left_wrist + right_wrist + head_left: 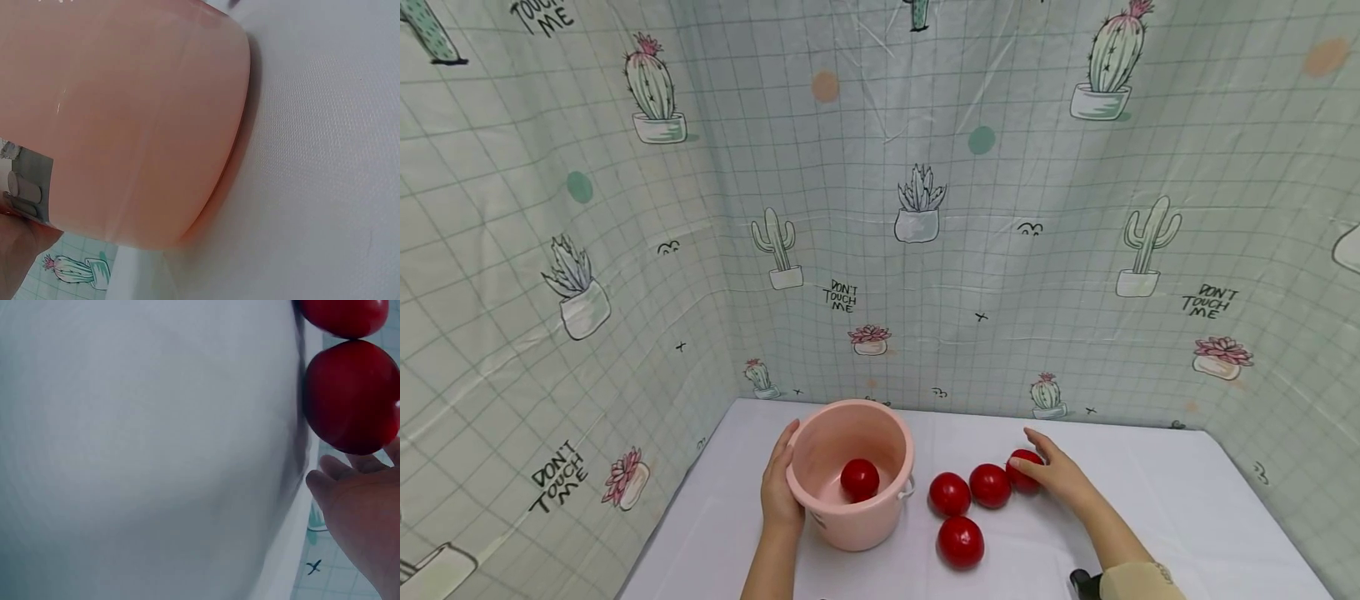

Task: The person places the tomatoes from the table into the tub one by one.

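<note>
Left hand (781, 487): While its palm side lies against the outer wall, it holds the pink bucket (859, 529) from the left, fingers cupped along the curve up toward the rim.
Bucket: upright on the white tabletop (1180, 500), left of the middle, nearer the left edge than the right; its mouth is open, and a pale handle fitting (907, 488) shows on its right side.
Ball inside: one shiny red ball (860, 480) lies on the bucket's floor.
Right hand (1060, 477): open around the far-right ball (1022, 472), the thumb over its front and the index finger stretched out beyond it; in the right wrist view the fingertips lie at the ball's side.
Far-right ball: on the tabletop, the one nearest the far right corner, touching the middle ball (990, 486).
Row: the middle ball and the left ball (950, 494) continue the slanting line toward the bucket, close together.
Front ball (960, 542): just beside the left ball, farther from the far edge than the rest of the group.
Right sleeve (1138, 582): beige, with a black object (1084, 583) at the cuff.
Backdrop (880, 275): pale gridded cloth printed with potted cacti, rising behind the far edge and along both sides.
</note>
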A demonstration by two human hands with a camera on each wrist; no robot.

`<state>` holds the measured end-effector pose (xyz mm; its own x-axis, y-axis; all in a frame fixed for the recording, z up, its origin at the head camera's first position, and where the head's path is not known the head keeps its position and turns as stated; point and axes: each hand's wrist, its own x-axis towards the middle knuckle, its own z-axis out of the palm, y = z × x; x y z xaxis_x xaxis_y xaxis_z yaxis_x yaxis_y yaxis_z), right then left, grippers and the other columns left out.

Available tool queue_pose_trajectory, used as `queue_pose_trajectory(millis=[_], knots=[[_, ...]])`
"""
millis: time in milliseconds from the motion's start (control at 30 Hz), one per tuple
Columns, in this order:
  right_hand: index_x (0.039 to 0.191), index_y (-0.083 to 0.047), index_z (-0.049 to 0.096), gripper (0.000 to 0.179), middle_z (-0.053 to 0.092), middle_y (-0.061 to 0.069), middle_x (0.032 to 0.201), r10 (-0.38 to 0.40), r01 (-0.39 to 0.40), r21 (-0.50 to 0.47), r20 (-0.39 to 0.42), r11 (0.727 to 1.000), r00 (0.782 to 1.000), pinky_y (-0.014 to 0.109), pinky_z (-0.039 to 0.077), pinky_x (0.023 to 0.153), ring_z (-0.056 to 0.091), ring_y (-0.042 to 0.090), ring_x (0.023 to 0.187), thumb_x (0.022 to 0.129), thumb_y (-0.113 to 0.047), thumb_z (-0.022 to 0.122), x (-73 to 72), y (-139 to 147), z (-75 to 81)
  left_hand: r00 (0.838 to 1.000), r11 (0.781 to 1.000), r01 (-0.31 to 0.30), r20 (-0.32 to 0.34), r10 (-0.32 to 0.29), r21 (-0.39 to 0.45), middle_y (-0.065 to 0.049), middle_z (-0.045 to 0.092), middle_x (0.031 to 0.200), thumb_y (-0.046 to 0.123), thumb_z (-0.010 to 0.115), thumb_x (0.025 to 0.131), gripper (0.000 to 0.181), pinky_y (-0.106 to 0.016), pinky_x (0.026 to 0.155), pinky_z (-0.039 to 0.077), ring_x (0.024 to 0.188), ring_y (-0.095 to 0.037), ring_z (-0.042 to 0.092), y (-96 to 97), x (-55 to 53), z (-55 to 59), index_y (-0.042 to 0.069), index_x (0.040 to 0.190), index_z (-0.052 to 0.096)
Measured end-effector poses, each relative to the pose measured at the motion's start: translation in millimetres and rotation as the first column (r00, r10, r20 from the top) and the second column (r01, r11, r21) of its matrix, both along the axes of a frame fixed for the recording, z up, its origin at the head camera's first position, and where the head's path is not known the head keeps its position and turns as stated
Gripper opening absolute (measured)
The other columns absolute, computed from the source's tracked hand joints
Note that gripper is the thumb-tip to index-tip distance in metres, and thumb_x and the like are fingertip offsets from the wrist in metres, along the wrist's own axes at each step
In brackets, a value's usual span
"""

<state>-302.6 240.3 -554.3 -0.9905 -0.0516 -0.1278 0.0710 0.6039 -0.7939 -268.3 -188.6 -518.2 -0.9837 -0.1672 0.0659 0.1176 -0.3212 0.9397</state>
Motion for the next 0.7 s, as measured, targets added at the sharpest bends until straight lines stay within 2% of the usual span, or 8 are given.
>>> queue_pose_trajectory(millis=[133, 367, 700], knots=[[0.157, -0.009, 0.019, 0.089, 0.026, 0.028, 0.158, -0.002, 0.002, -0.015, 0.008, 1.000, 1.000, 0.061, 0.043, 0.105, 0.030, 0.051, 0.141, 0.091, -0.051, 0.063, 1.3, 0, -4.5, 1.000, 1.000, 0.001, 0.002, -0.001, 0.000, 0.001, 0.038, 0.158, 0.030, 0.025, 0.107, 0.047, -0.034, 0.120, 0.032, 0.145, -0.013, 0.034, 0.9, -0.9, -0.3, 0.024, 0.150, 0.041], [0.156, -0.012, 0.025, 0.087, 0.032, 0.025, 0.156, -0.012, 0.012, -0.016, 0.000, 1.000, 1.000, 0.061, 0.044, 0.105, 0.034, 0.049, 0.139, 0.089, -0.050, 0.066, 6.8, 1, -8.4, 1.000, 1.000, 0.000, 0.008, 0.000, 0.009, 0.000, 0.036, 0.160, 0.030, 0.026, 0.107, 0.047, -0.035, 0.121, 0.030, 0.147, -0.013, 0.032, 1.2, -1.9, 0.0, 0.024, 0.151, 0.040], [0.152, -0.015, 0.036, 0.081, 0.045, 0.028, 0.146, -0.014, 0.015, 0.043, -0.014, 0.999, 1.000, 0.062, 0.049, 0.097, 0.047, 0.049, 0.129, 0.087, -0.049, 0.070, 7.2, 0, -14.9, 1.000, 1.000, 0.000, -0.005, 0.000, -0.011, -0.001, 0.036, 0.160, 0.029, 0.024, 0.107, 0.048, -0.030, 0.119, 0.031, 0.147, -0.014, 0.031, -0.2, -2.5, -1.1, 0.021, 0.151, 0.039]])
